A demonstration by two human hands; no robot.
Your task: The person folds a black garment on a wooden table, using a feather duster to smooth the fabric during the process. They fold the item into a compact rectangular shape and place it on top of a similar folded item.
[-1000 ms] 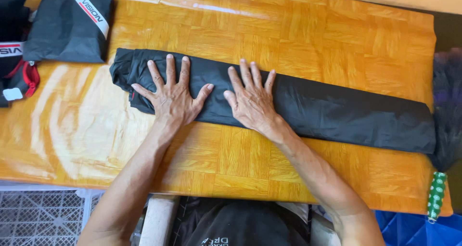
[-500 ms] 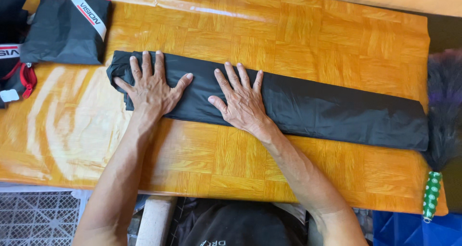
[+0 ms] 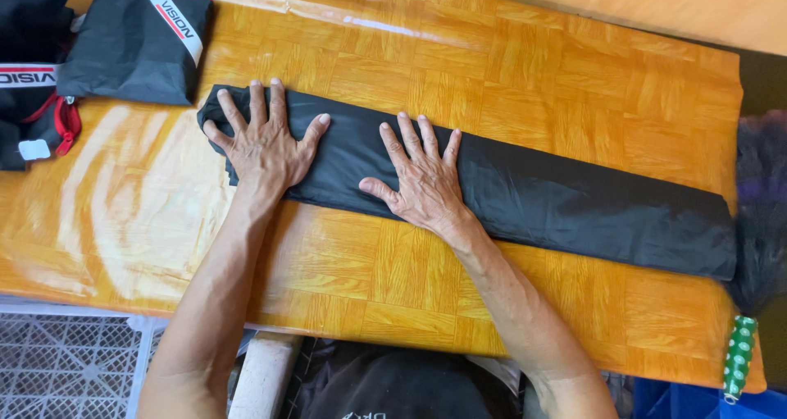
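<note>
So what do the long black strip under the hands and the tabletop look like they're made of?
Folded black fabric strip: looks like thin synthetic cloth, perhaps nylon, matte with a faint sheen and soft creases. Tabletop: orange wood-grain parquet pattern, glossy, with bright glare streaks; possibly laminate rather than solid wood.

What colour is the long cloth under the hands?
The long folded cloth is black, plain with no pattern. The head view shows it best.
</note>
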